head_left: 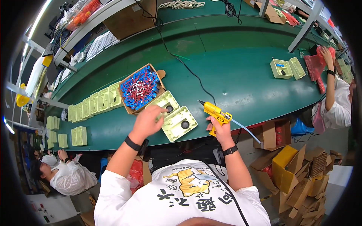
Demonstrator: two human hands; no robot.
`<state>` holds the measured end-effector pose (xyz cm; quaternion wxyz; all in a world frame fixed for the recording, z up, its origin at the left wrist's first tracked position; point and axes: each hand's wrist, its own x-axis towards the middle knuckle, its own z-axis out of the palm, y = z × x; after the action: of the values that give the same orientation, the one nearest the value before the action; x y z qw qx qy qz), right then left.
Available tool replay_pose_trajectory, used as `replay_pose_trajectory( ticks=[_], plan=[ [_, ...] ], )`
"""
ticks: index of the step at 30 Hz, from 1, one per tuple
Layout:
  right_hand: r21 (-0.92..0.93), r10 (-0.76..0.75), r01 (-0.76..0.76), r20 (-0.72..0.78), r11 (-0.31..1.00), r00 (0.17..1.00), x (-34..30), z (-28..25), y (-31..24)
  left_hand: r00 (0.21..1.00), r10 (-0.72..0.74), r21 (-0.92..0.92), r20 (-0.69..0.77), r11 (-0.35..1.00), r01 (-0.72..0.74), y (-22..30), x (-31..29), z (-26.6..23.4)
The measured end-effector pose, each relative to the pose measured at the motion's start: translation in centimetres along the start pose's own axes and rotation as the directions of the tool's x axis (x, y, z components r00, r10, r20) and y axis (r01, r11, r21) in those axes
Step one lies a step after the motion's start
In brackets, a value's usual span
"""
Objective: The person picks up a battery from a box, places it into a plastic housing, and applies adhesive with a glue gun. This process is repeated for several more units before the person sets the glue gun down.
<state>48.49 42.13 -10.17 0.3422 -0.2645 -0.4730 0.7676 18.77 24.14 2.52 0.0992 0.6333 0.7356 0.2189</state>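
Note:
My right hand (220, 128) is closed around the handle of a yellow hot glue gun (217, 111), its dark nozzle tilted up and left, with a pale glue stick (245, 129) trailing from the back. My left hand (148, 121) is over the near left side of an opened pale green plastic case. Its fingers are curled together; what they pinch is hidden. The upper case half (171, 98) holds a dark round part (169, 108) beside my fingertips. In the nearer half (177, 130) sits a black ring-shaped part (184, 124).
A cardboard box (163, 90) of blue parts with red wires stands behind the case. Pale green cases (94, 101) line up at left. A black cord (192, 73) crosses the green table (241, 83). Co-workers sit at left and right; another opened case (282, 69) lies far right.

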Motion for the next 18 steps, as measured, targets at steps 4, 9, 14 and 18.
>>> replay_pose_trajectory(
  ticks=[4, 9, 14, 18],
  plan=[
    [0.01, 0.012, -0.012, 0.009, 1.0, 1.0, 0.1, -0.1, 0.3, 0.959, 0.058, 0.204, -0.278, 0.979, 0.0, -3.7, 2.5, -1.6],
    [-0.013, 0.018, -0.018, 0.018, 1.0, 1.0, 0.1, -0.5, 0.7, 0.962, 0.027, 0.353, -0.273, 0.933, 0.074, -4.5, 3.1, -2.3],
    [0.019, 0.006, -0.006, 0.006, 1.0, 1.0, 0.1, -0.4, 0.9, 0.979, -0.074, 0.373, -0.188, 0.917, 0.141, -4.6, 3.9, -3.3],
    [0.021, 0.013, -0.012, -0.005, 1.0, 1.0, 0.0, -0.3, 0.9, 0.978, -0.068, 0.389, -0.198, 0.91, 0.143, -4.0, 3.6, -4.3]
  ],
)
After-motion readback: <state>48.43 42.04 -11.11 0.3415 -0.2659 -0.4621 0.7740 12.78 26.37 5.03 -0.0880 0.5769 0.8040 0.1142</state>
